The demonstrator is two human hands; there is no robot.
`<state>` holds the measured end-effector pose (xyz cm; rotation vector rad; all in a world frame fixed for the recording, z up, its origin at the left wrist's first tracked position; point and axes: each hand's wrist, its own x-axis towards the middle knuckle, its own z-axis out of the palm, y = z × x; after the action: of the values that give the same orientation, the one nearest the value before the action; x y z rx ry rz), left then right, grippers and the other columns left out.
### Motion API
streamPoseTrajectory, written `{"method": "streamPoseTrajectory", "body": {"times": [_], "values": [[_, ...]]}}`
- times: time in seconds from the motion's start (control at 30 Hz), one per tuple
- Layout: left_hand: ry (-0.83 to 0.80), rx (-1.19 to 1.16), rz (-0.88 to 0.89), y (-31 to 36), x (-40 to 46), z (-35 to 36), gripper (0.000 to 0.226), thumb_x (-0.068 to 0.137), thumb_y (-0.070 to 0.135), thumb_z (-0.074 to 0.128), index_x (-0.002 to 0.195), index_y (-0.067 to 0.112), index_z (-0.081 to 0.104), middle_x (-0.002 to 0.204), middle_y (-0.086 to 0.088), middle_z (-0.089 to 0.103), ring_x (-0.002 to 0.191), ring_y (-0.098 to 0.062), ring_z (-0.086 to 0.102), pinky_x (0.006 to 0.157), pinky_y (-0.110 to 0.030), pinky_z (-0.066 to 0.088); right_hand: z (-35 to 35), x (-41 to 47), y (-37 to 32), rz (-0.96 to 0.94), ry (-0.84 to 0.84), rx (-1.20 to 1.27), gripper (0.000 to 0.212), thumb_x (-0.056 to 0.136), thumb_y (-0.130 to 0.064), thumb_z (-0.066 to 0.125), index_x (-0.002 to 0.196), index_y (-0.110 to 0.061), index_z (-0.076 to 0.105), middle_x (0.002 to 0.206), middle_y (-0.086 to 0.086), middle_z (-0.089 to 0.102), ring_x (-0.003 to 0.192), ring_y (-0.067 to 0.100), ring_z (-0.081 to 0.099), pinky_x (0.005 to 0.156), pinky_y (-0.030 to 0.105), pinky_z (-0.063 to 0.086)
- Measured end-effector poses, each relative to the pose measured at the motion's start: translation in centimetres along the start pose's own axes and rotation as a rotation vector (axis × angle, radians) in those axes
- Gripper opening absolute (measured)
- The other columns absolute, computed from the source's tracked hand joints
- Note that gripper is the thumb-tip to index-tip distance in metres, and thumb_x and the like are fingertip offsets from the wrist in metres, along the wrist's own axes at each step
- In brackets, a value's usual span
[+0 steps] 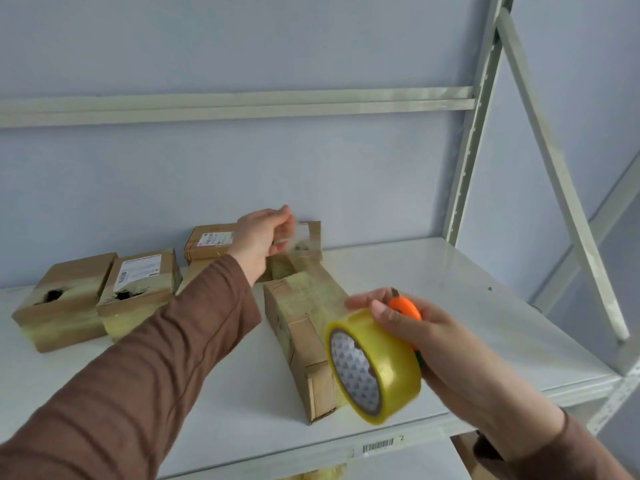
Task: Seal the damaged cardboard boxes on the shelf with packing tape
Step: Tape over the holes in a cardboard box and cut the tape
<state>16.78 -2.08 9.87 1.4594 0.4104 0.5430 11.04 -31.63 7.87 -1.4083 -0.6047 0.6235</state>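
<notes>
Packing tape [375, 367]: held up in the right hand [436, 344], fingers curled round the yellow roll, near the front edge of the shelf [467, 292]. Light and easy to carry, probably, but smooth on the outside, so best gripped across the ring as now. Sticky on the pulled-out side, thin, quick to fold and cling to itself. Also tucked in that same hand, an orange cutter [406, 307], pressed behind the roll.

Stretched away from the roll, a clear strip [311, 275], running over the long box [301, 327] toward the back. Far end pinched by the left hand [261, 239], fingers and thumb closed on the tape end, lifted just above the box. Best kept tight between both hands, else likely to sag and stick in the wrong spot.

Long box lying on the shelf between the two hands, brown card, partly taped already. Likely light and a bit soft where bent, so gentle pressing needed.

Further out, on the left, two small boxes side by side: torn box [60, 299] with a dark hole, and labelled box [140, 289] with a ragged hole too. Behind the left arm, a back box [207, 242] with a white label. Nothing lying across the strip's path; only the left sleeve [156, 341] reaching close over the small boxes.
</notes>
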Motion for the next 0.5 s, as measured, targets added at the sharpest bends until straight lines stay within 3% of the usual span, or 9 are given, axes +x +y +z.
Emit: {"method": "streamPoseTrajectory", "body": {"times": [0.1,0.27,0.4,0.5], "values": [[-0.052,0.089,-0.021,-1.2,1.2,-1.1,0.016,0.091,0.033,0.077,0.087,0.017,0.076,0.078,0.004,0.076,0.066,-0.007,0.070,0.065,-0.026,0.057,-0.2,-0.9,1.2,0.047,0.026,0.059,0.037,0.085,-0.049,0.067,0.114,-0.027,0.074,0.115,0.005,0.074,0.099,0.029,0.071,0.081,0.040,0.051],[-0.038,0.232,-0.060,-3.6,2.8,-1.6,0.022,0.091,0.036,0.076,0.098,0.015,0.079,0.085,0.004,0.077,0.075,-0.011,0.067,0.082,-0.034,0.052,-0.1,-1.6,1.4,0.160,-0.076,0.007,0.037,0.083,-0.043,0.073,0.119,-0.032,0.072,0.116,0.007,0.075,0.101,0.024,0.072,0.073,0.024,0.053],[-0.042,0.365,-0.033,-5.7,3.5,-1.8,0.017,0.089,0.041,0.077,0.086,0.025,0.081,0.078,0.014,0.077,0.079,-0.008,0.065,0.072,-0.030,0.049,-0.3,-1.4,1.6,0.196,-0.031,-0.017,0.038,0.082,-0.044,0.074,0.118,-0.034,0.074,0.120,0.012,0.073,0.114,0.034,0.070,0.083,0.032,0.052],[-0.040,0.388,-0.019,-7.1,3.9,-1.7,0.017,0.087,0.041,0.080,0.082,0.025,0.082,0.080,0.013,0.078,0.080,-0.009,0.067,0.071,-0.025,0.046,0.1,-1.0,2.1,0.196,0.027,-0.049,0.038,0.078,-0.047,0.076,0.114,-0.035,0.076,0.121,0.021,0.068,0.104,0.032,0.072,0.085,0.037,0.050]]}}
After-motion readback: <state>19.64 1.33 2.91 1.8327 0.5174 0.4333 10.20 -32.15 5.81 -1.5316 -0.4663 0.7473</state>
